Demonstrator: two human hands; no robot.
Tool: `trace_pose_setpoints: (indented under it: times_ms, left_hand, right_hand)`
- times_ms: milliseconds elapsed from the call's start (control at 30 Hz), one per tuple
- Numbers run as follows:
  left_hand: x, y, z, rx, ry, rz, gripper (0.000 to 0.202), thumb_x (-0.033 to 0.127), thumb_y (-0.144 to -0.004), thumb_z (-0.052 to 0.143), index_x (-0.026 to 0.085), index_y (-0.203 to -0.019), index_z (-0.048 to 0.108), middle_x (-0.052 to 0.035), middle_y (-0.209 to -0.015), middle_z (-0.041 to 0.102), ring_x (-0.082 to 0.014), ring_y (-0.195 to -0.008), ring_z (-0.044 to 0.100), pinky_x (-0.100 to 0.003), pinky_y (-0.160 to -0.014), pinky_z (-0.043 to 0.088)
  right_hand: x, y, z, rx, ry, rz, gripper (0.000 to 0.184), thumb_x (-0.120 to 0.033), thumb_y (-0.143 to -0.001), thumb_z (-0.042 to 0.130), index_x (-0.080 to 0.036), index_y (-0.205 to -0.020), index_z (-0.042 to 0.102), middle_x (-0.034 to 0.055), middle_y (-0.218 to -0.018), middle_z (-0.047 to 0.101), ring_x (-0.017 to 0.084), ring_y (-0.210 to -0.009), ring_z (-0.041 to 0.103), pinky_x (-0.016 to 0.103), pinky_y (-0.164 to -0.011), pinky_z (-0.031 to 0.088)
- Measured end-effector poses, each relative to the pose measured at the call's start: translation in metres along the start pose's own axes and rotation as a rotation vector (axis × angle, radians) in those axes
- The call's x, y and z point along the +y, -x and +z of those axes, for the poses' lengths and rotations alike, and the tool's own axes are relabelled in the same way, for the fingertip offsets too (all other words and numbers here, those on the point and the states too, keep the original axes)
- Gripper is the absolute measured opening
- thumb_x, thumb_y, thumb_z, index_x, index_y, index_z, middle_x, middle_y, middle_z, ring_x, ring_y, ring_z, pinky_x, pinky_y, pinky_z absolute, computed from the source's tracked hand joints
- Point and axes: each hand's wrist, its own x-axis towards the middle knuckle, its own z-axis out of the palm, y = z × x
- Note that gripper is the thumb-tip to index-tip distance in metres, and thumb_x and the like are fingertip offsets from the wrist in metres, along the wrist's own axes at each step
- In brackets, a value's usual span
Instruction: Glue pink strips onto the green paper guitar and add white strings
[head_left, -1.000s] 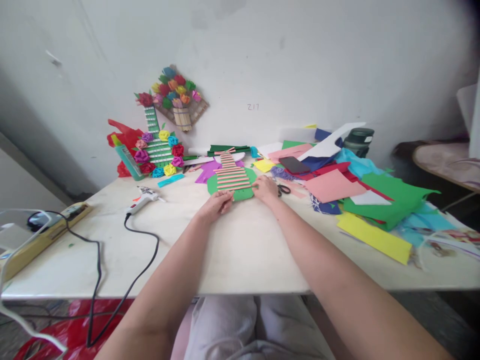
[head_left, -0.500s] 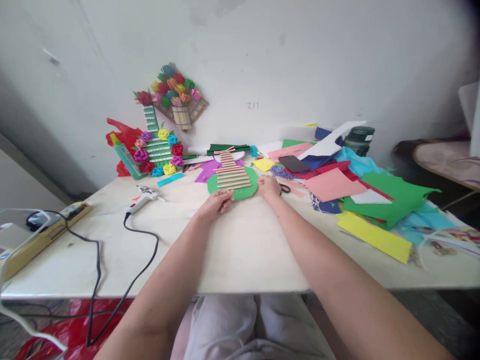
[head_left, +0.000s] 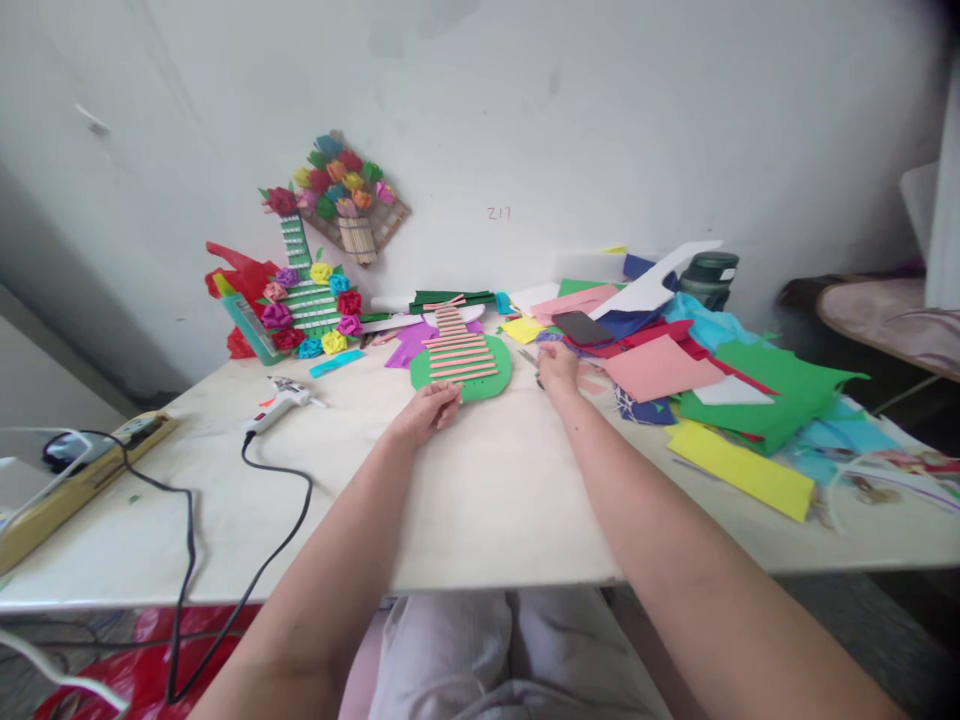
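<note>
Near the middle of the table lies a green rounded paper base [head_left: 501,362], crossed by a row of pink paper rolls [head_left: 463,358] that narrows toward the back. My left hand [head_left: 433,408] pinches the base's near edge, its fingers curled. To the right, my right hand [head_left: 559,368] is closed over a pair of scissors [head_left: 529,356]. Their blades point left toward the base, while the handles are mostly hidden under my fingers.
A glue gun [head_left: 281,405] with a black cord and a glue bottle [head_left: 250,325] are on the left, beside a flower-trimmed green paper guitar [head_left: 311,305]. Coloured sheets [head_left: 664,365], a phone [head_left: 583,328] and a dark green cup [head_left: 709,280] crowd the right.
My right hand has moved right, off the base's edge and onto the scissors, whose blades now show. My left hand stays at the near edge. The view has shifted slightly.
</note>
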Motion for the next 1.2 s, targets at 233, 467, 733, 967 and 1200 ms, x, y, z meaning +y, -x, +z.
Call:
trace_pose_setpoints:
  times_ms: [233, 467, 733, 967, 1200]
  left_hand:
    - [0.001, 0.002, 0.002, -0.002, -0.027, 0.011, 0.027, 0.036, -0.071, 0.061, 0.014, -0.063, 0.047, 0.0067, -0.037, 0.037, -0.0025, -0.029, 0.027, -0.018, -0.033, 0.014]
    - [-0.001, 0.000, 0.001, -0.008, -0.050, 0.005, 0.026, 0.036, -0.071, 0.059, 0.014, -0.063, 0.048, 0.0065, -0.036, 0.037, -0.0027, -0.028, 0.026, -0.018, -0.033, 0.014]
    - [0.002, 0.002, 0.003, -0.012, -0.072, 0.011, 0.027, 0.037, -0.071, 0.059, 0.014, -0.063, 0.047, 0.0068, -0.036, 0.037, -0.0027, -0.029, 0.026, -0.018, -0.033, 0.014]
    - [0.001, 0.002, 0.003, -0.007, -0.083, 0.004, 0.028, 0.038, -0.070, 0.058, 0.015, -0.062, 0.046, 0.0069, -0.036, 0.037, -0.0027, -0.029, 0.027, -0.018, -0.033, 0.014]
    - [0.002, 0.003, 0.004, -0.025, -0.125, 0.009, 0.029, 0.040, -0.071, 0.058, 0.014, -0.063, 0.047, 0.0067, -0.036, 0.037, -0.0029, -0.030, 0.027, -0.020, -0.035, 0.013]
  right_hand:
    - [-0.029, 0.023, -0.003, -0.150, 0.123, -0.086, 0.027, -0.033, -0.079, 0.045, -0.022, -0.089, 0.068, 0.0034, -0.085, 0.067, 0.016, -0.078, 0.058, 0.025, -0.066, 0.042]
    - [-0.033, 0.031, 0.005, -0.144, 0.315, -0.337, 0.021, -0.026, -0.077, 0.051, -0.027, -0.088, 0.069, 0.0024, -0.102, 0.061, 0.018, -0.097, 0.050, 0.027, -0.080, 0.038]
    - [-0.031, 0.025, 0.010, -0.062, 0.373, -0.240, 0.022, -0.021, -0.079, 0.045, -0.020, -0.079, 0.067, 0.0062, -0.098, 0.061, 0.020, -0.092, 0.051, 0.030, -0.076, 0.037]
    - [-0.030, 0.025, 0.000, 0.032, 0.400, -0.073, 0.033, -0.025, -0.085, 0.034, -0.014, -0.091, 0.065, 0.0127, -0.095, 0.063, 0.024, -0.093, 0.054, 0.037, -0.080, 0.033]
    - [-0.029, 0.029, 0.000, -0.017, 0.343, -0.228, 0.025, -0.022, -0.077, 0.046, -0.022, -0.093, 0.065, 0.0066, -0.106, 0.061, 0.022, -0.098, 0.049, 0.036, -0.083, 0.031]
